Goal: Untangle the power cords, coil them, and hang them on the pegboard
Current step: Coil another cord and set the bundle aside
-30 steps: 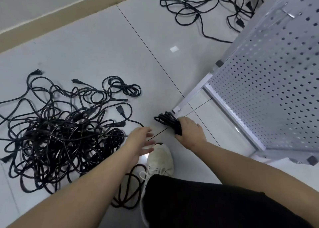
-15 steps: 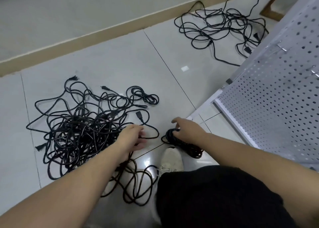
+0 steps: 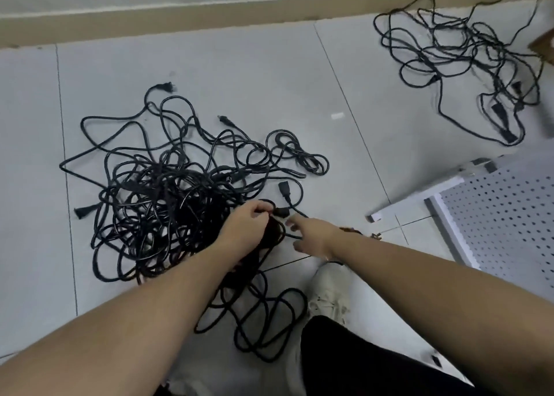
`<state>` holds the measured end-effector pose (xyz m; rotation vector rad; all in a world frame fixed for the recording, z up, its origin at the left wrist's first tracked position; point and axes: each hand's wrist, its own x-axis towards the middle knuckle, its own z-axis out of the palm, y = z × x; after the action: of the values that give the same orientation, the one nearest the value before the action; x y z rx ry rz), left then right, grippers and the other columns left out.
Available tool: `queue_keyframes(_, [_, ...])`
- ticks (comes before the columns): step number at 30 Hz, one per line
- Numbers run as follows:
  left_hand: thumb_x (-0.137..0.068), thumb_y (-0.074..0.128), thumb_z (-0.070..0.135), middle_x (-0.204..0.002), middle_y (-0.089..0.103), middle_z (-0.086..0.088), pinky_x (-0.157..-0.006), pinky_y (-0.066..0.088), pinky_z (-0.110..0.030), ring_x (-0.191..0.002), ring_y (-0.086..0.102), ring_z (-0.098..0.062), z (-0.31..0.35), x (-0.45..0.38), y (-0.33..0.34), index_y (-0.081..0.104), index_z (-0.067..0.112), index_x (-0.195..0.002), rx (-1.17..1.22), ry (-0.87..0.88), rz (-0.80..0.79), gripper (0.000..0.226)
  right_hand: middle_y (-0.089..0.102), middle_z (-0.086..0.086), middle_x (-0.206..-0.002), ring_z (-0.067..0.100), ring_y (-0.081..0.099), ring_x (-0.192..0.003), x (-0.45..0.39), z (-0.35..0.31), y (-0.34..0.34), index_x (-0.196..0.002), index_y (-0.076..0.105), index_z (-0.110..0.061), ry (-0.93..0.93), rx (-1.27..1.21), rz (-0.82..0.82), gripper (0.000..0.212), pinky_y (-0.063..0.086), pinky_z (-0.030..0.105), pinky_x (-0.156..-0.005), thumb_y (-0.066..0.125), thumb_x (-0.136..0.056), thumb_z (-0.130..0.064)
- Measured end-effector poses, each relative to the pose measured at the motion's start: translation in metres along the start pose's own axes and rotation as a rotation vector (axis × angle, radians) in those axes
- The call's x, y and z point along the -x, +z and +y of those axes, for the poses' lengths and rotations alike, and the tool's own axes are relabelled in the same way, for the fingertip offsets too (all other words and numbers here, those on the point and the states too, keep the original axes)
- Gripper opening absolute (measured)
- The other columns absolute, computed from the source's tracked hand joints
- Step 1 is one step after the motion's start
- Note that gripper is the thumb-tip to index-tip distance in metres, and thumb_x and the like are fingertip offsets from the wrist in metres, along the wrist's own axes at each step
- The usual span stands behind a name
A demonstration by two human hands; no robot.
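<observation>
A big tangle of black power cords (image 3: 168, 203) lies on the grey tiled floor, left of centre. At its right edge my left hand (image 3: 247, 223) grips one cord just behind a black plug (image 3: 280, 213). A dark bundle of cord (image 3: 271, 239) sits under that hand. Just to the right, my right hand (image 3: 311, 236) hovers low over a cord with its fingers stretched out toward the left and holds nothing. The white pegboard (image 3: 503, 224) stands at the right edge.
A second, looser tangle of black cords (image 3: 461, 62) lies at the far right by the skirting board. Loose cord loops (image 3: 263, 317) curl beside my white shoe (image 3: 329, 290). The pegboard's white foot bar (image 3: 419, 194) reaches across the floor.
My right hand has let go of the coiled bundle and moved left toward the tangle. My left hand has closed on a cord by its plug. The view has swung left, away from the pegboard.
</observation>
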<state>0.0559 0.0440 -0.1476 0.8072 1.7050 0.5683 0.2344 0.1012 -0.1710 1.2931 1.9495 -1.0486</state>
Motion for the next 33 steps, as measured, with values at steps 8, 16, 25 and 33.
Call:
queue_keyframes(8, [-0.099, 0.056, 0.018, -0.1, 0.065, 0.015, -0.063, 0.042, -0.011, -0.083, 0.062, -0.007, -0.012, -0.002, -0.018, 0.069, 0.034, -0.095, -0.196, 0.106, -0.022, 0.021, 0.061, 0.009, -0.137, 0.03, 0.056, -0.125, -0.018, -0.011, 0.027, -0.142, 0.051, -0.02, -0.033, -0.023, 0.084, 0.043, 0.045, 0.034, -0.095, 0.056, -0.101, -0.033])
queue_keyframes(16, [-0.095, 0.059, 0.008, -0.112, 0.062, 0.002, -0.07, 0.048, -0.019, -0.08, 0.059, -0.007, -0.002, 0.063, -0.053, 0.05, 0.039, -0.139, -0.216, 0.132, -0.136, 0.055, 0.056, -0.012, -0.066, 0.018, 0.057, -0.073, 0.091, -0.037, -0.016, -0.087, 0.058, -0.026, -0.272, -0.086, 0.52, 0.028, 0.046, 0.034, -0.069, 0.053, -0.102, -0.049])
queue_keyframes(25, [-0.105, 0.046, 0.039, -0.097, 0.072, -0.006, -0.08, 0.05, -0.033, -0.087, 0.064, -0.022, 0.074, 0.223, -0.102, 0.06, 0.035, -0.1, -0.156, 0.347, 0.199, 0.015, 0.048, -0.017, -0.055, 0.001, 0.043, -0.054, 0.275, -0.137, -0.068, -0.07, 0.055, -0.023, -0.666, -0.377, 0.596, 0.031, 0.034, 0.015, -0.057, 0.063, -0.1, -0.028])
queue_keyframes(33, [-0.111, 0.04, 0.033, -0.097, 0.078, 0.013, -0.103, 0.047, -0.031, -0.105, 0.069, -0.008, 0.078, 0.319, -0.138, 0.063, 0.022, -0.104, 0.009, 0.499, 0.367, 0.027, 0.04, -0.014, -0.048, 0.004, 0.032, -0.044, 0.336, -0.206, -0.07, -0.073, 0.064, -0.016, -0.87, -0.64, 0.54, 0.029, 0.025, 0.017, -0.045, 0.063, -0.1, -0.028])
